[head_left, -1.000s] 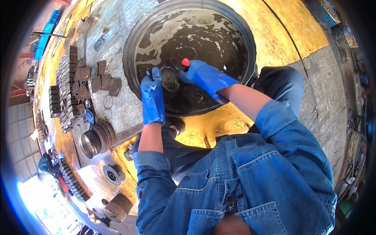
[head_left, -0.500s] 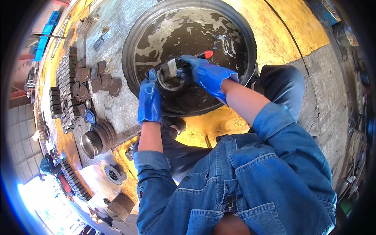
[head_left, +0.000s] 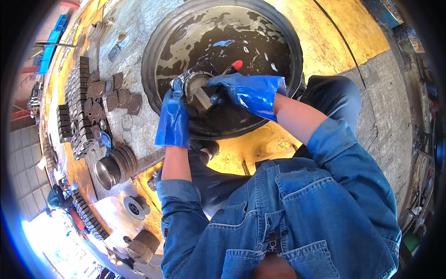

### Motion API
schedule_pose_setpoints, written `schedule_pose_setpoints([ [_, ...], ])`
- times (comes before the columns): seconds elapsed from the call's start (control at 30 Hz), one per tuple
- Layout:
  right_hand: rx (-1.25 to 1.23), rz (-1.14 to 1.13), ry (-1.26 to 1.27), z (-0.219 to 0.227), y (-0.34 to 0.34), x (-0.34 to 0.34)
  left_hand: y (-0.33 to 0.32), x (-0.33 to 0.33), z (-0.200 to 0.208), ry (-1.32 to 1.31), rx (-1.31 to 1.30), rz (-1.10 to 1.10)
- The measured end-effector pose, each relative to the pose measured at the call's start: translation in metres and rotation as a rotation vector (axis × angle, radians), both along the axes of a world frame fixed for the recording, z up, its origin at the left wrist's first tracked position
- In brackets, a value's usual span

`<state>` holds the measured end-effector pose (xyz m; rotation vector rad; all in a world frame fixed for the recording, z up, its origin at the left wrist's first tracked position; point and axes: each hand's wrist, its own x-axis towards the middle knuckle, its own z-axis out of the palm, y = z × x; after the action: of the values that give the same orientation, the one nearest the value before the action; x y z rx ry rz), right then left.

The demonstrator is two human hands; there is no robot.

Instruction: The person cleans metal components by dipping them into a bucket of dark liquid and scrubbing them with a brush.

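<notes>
My left hand (head_left: 174,114), in a blue rubber glove, is closed on the left edge of a round dark metal part (head_left: 189,89) with a raised ring. It is held over a wide black tub (head_left: 149,60) of murky, foam-streaked liquid. My right hand (head_left: 251,93), gloved the same way, grips a flat brush (head_left: 203,99) with pale bristles and a dark, red-tipped handle. The bristles lie across the opening of the ring. The part's underside and most of my right fingertips are hidden.
To the left, rows of stacked dark metal blocks (head_left: 80,97) stand beside several flat plates (head_left: 123,97). Closer in are thick metal rings (head_left: 107,172) and a slotted disc (head_left: 134,208). A dark line (head_left: 346,42) crosses the yellow floor at the right.
The brush has swung, its bristles now lower and slanting down to the right across the ring. The part is tilted differently. My right forearm has shifted slightly right.
</notes>
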<state>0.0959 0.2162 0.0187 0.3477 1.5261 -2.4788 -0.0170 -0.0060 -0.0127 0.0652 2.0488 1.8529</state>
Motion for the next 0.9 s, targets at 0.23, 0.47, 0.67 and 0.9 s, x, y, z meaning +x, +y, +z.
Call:
schedule_pose_setpoints([
  [0.23, 0.695, 0.356, -0.099, 0.066, 0.013, -0.013, 0.004, -0.001, 0.026, 0.161, -0.4, -0.088],
  [0.47, 1.571, 0.65, 0.01, 0.04, -0.021, -0.048, 0.013, 0.007, 0.031, 0.237, -0.407, -0.096],
  [0.67, 1.336, 0.063, -0.232, -0.016, 0.016, -0.024, 0.016, 0.024, 0.071, 0.216, -0.502, -0.01],
  [0.9, 0.35, 0.032, -0.026, 0.002, 0.021, -0.011, 0.011, 0.024, 0.065, 0.238, -0.449, -0.005],
])
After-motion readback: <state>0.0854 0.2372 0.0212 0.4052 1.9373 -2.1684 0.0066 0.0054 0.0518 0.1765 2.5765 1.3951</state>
